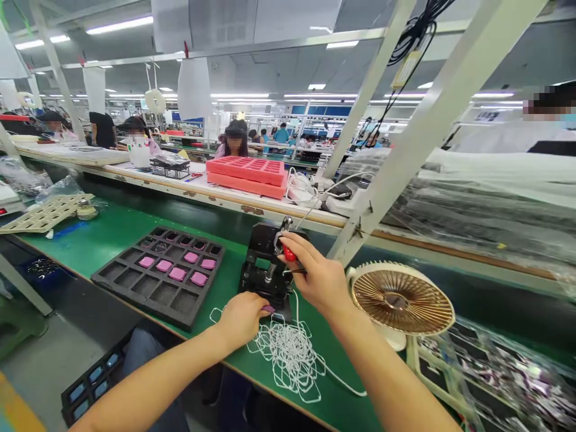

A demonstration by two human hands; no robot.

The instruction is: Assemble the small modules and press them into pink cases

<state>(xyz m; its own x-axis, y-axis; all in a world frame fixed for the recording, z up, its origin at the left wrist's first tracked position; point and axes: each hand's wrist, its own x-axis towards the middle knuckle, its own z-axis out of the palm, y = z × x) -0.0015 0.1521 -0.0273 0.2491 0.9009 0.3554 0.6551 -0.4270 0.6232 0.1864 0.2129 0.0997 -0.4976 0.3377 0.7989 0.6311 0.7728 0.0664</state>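
A small black hand press (263,267) stands on the green bench. My right hand (315,273) is closed around its red-handled lever (288,252). My left hand (243,318) rests at the base of the press, fingers pinched on a small pink piece (269,309). Just in front of the press lies a heap of thin white cut-out strips (288,354). To the left sits a black compartment tray (157,273) with several pink square pieces (177,267) in its middle cells.
A small desk fan (400,300) lies face up right of the press. A cream perforated tray (45,213) is at far left, pink trays (247,174) on the raised shelf behind. White frame struts (405,156) slant overhead. Other workers sit at far benches.
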